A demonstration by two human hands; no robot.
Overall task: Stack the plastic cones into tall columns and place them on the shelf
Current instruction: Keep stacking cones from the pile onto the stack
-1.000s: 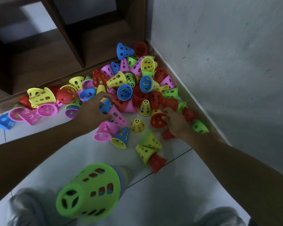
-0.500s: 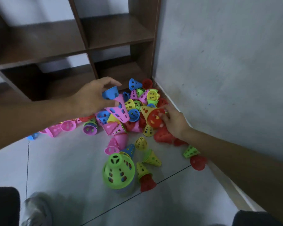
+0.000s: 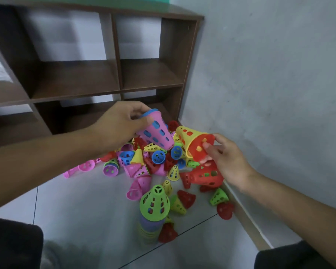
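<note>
Wall (image 3: pixel 279 74): grey, on the right side, meeting the shelf unit at the corner; a pale skirting strip runs along its foot.
Shelf unit (image 3: pixel 76 80): dark brown wood, open compartments in two rows, standing against the back of the corner. No cones in the compartments that show.
Floor (image 3: pixel 76 210): pale tiles with dark joint lines.
Cone pile (image 3: pixel 155 158): loose plastic cones in pink, blue, yellow, red and green, heaped on the floor in the corner before the shelf unit, lying at mixed angles. Strays lie toward the skirting, among them a green cone (image 3: pixel 219 197) beside a red cone (image 3: pixel 225 210).
Stacked column (image 3: pixel 153 214): upright on the floor nearer the camera than the pile, green cone on top, purple and yellow rims showing below. Its base is blurred.
Left hand (image 3: pixel 120 127): raised above the pile, fingers curled round the wide end of a pink cone (image 3: pixel 157 134) with a blue cone nested inside; blue shows at the rim and through the slots. The pair tilts, narrow end down and to the right.
Right hand (image 3: pixel 227 162): raised at the right of the pile, thumb and fingers pinching the rim of a yellow cone (image 3: pixel 190 135) with a red cone nested inside it. Narrow end points up and left, close to the pink cone; whether the two touch cannot be told.
Red pair (image 3: pixel 204 176): red cones lying on their sides below the right hand.
</note>
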